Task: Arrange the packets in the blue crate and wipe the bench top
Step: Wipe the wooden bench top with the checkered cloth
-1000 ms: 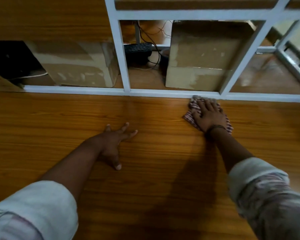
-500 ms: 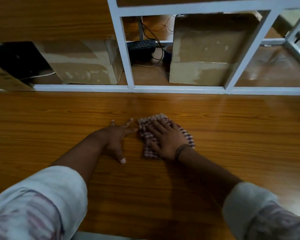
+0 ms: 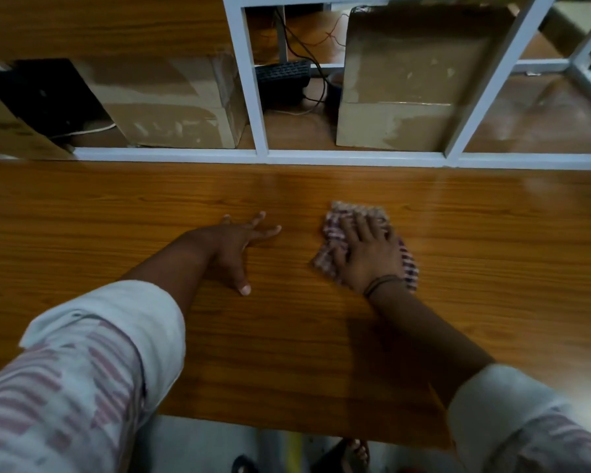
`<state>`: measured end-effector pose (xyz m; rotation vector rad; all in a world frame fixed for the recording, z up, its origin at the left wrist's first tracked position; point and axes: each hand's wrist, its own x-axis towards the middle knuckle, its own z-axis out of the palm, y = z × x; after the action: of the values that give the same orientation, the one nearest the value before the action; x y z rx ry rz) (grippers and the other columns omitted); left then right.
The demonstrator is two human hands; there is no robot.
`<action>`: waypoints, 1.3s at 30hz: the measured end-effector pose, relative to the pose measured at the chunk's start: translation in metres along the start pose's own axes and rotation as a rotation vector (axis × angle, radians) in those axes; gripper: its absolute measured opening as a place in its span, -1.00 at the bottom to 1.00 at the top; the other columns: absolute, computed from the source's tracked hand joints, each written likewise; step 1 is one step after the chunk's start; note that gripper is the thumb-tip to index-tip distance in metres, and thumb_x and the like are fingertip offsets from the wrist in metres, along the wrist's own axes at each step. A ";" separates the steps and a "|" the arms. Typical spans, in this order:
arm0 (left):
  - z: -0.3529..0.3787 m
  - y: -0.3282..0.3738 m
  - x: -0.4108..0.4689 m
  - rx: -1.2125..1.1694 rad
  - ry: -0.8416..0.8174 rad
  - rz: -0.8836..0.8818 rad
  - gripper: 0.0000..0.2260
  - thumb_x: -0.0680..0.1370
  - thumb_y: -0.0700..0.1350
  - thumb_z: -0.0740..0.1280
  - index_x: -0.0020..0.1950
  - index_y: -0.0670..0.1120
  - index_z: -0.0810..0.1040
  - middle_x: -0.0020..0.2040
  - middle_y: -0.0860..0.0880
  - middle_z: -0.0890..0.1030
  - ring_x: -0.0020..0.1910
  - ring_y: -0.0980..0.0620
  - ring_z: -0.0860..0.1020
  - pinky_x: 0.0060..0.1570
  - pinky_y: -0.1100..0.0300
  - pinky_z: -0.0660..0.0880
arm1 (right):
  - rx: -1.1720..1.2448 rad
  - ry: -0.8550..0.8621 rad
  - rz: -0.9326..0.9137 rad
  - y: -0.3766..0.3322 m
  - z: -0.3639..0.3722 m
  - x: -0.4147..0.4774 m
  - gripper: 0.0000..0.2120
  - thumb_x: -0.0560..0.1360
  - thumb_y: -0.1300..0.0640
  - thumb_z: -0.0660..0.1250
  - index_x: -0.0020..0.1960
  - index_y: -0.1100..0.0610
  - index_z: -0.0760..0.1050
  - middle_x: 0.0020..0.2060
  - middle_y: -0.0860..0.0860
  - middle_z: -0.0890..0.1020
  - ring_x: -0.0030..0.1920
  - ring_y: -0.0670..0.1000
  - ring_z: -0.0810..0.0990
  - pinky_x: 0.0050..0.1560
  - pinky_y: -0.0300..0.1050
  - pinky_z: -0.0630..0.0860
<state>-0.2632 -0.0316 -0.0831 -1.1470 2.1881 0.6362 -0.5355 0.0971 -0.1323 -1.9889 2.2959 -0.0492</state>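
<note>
My right hand [image 3: 369, 256] presses flat on a checked red-and-white cloth [image 3: 355, 213] lying on the wooden bench top [image 3: 116, 227], a little right of the middle. Straight fingers lie across the cloth, whose edges stick out ahead of and behind the hand. My left hand [image 3: 238, 245] rests flat on the bare wood a short way left of the cloth, fingers spread, thumb pointing back toward me. No blue crate and no packets are in view.
A white metal frame [image 3: 260, 97] runs along the bench's far edge. Behind it stand two cardboard boxes [image 3: 410, 80], a black keyboard [image 3: 282, 71] and cables. The near edge of the bench [image 3: 287, 430] shows at the bottom, with floor below.
My right hand slid the cloth from the far edge in beside my left hand, then back out to the right. My left hand has stayed planted on the wood.
</note>
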 end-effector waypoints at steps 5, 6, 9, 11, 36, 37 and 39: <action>0.002 -0.001 0.001 0.057 0.034 0.015 0.32 -0.10 0.47 0.58 0.37 0.62 -0.30 0.54 0.19 -0.42 0.56 -0.26 -0.32 0.45 -0.43 -0.21 | 0.027 -0.074 -0.525 -0.067 0.015 -0.116 -0.37 0.60 -0.30 -0.01 0.58 -0.05 0.17 0.57 0.06 0.23 0.57 0.17 0.13 0.50 0.31 0.06; 0.001 0.000 0.000 0.067 0.033 0.031 0.32 -0.09 0.47 0.58 0.37 0.62 -0.30 0.55 0.18 -0.42 0.56 -0.25 -0.32 0.46 -0.41 -0.23 | 0.026 -0.087 -0.557 -0.066 0.014 -0.129 -0.38 0.60 -0.31 -0.01 0.59 -0.07 0.15 0.58 0.04 0.22 0.57 0.16 0.13 0.51 0.29 0.06; 0.001 0.002 -0.006 0.027 0.035 0.004 0.33 -0.14 0.48 0.56 0.37 0.61 -0.29 0.55 0.22 -0.40 0.55 -0.28 -0.33 0.44 -0.45 -0.22 | -0.015 -0.047 -0.350 -0.025 0.012 -0.121 -0.35 0.57 -0.32 -0.09 0.58 -0.09 0.18 0.57 0.03 0.24 0.57 0.12 0.15 0.51 0.24 0.09; 0.003 0.003 -0.013 0.025 0.052 -0.015 0.34 -0.15 0.49 0.54 0.39 0.59 -0.28 0.57 0.20 -0.37 0.56 -0.29 -0.29 0.46 -0.44 -0.18 | -0.047 -0.022 -0.015 0.013 0.005 -0.101 -0.28 0.52 -0.35 -0.20 0.60 -0.08 0.14 0.59 0.02 0.18 0.58 0.09 0.11 0.51 0.19 0.07; 0.070 0.104 -0.072 -0.013 0.240 0.030 -0.03 0.43 0.29 0.46 0.65 -0.07 0.04 0.64 -0.18 0.00 0.60 -0.21 0.05 0.52 -0.11 0.07 | -0.016 0.050 0.275 0.067 0.005 -0.195 -0.32 0.56 -0.39 -0.24 0.61 -0.18 0.01 0.61 -0.07 0.07 0.60 0.03 0.02 0.56 0.14 0.00; 0.067 0.112 -0.068 -0.013 0.243 0.036 -0.02 0.42 0.30 0.46 0.65 -0.06 0.04 0.64 -0.18 -0.02 0.60 -0.21 0.03 0.53 -0.13 0.05 | -0.018 0.045 0.293 0.073 0.004 -0.189 -0.33 0.57 -0.39 -0.23 0.61 -0.18 -0.02 0.61 -0.08 0.04 0.60 0.02 -0.01 0.56 0.14 -0.03; 0.060 0.130 -0.051 -0.009 0.247 0.055 0.01 0.39 0.31 0.48 0.65 -0.03 0.04 0.64 -0.17 -0.03 0.60 -0.22 0.03 0.53 -0.15 0.04 | -0.009 0.038 0.314 0.083 0.001 -0.175 -0.34 0.57 -0.39 -0.23 0.62 -0.19 -0.07 0.62 -0.09 0.00 0.61 0.02 -0.05 0.57 0.13 -0.08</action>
<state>-0.3327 0.1030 -0.0728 -1.2295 2.4331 0.5527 -0.5928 0.2823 -0.1312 -1.6194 2.6056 -0.0514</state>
